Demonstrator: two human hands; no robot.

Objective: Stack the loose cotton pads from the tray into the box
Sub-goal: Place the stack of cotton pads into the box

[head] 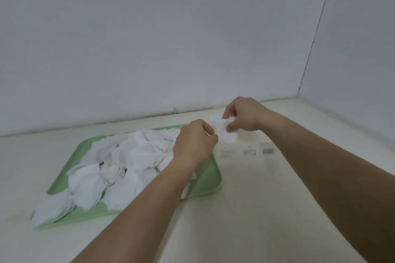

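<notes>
A cotton pad (224,133) is being pinched by the left hand (193,143) and right hand (243,114) over the box (249,152), at three o'clock from the tray (210,175).

The left forearm (149,203) and right forearm (320,156) are bare along all their visible length. The left hand (193,143) and right hand (243,114) are likewise bare, wrists and fingers uncovered.
</notes>
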